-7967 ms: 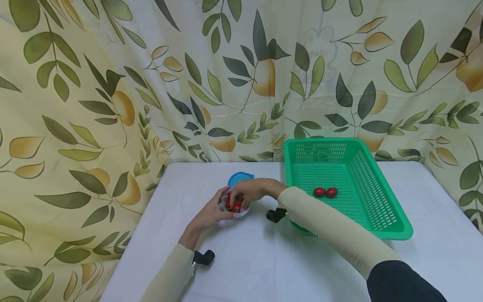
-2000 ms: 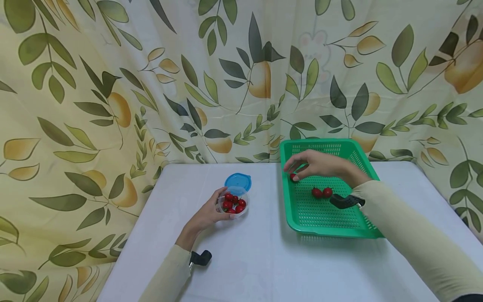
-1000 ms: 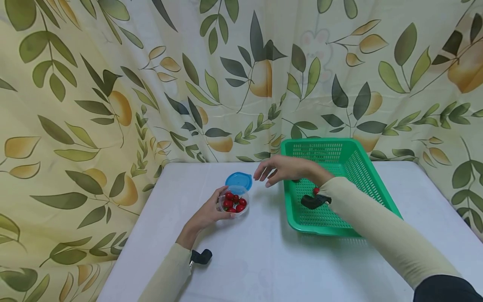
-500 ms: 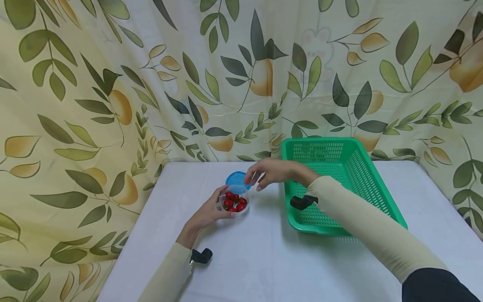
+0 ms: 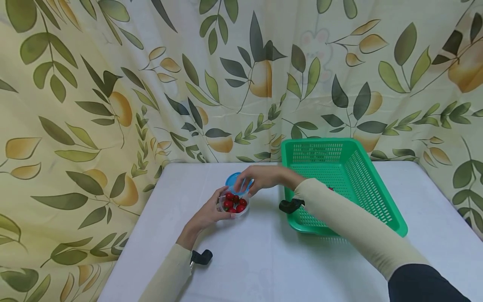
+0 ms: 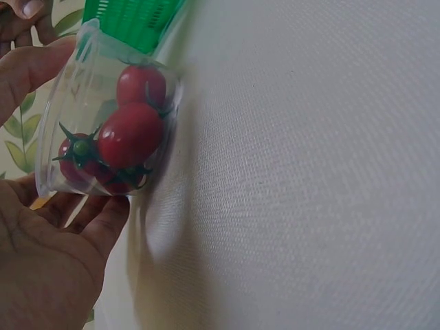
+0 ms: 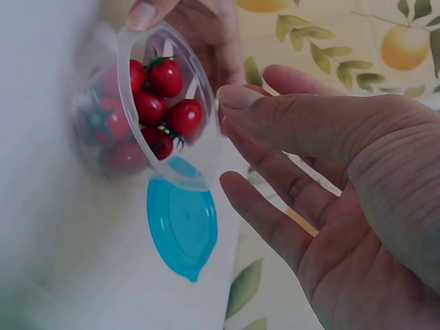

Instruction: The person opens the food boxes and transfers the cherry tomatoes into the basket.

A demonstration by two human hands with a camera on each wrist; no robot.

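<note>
A cream curtain printed with leaves and yellow fruit (image 5: 211,84), cut off at the edges, hangs beyond the white-covered bench (image 5: 241,260). At right, a beige sleeve (image 5: 351,222) blocks part of a green perforated plastic basket (image 5: 373,193); a red sliver (image 5: 331,188) shows past it, too small to identify. The right hand (image 5: 260,176), its grip apart, partly hides a flat blue plastic lid (image 7: 182,223). Left of the basket, the left hand's (image 5: 209,212) grip is clamped round a clear round plastic tub (image 6: 89,82) of glossy red tomatoes (image 7: 165,75), the lower ones blurred through its wall.
</note>
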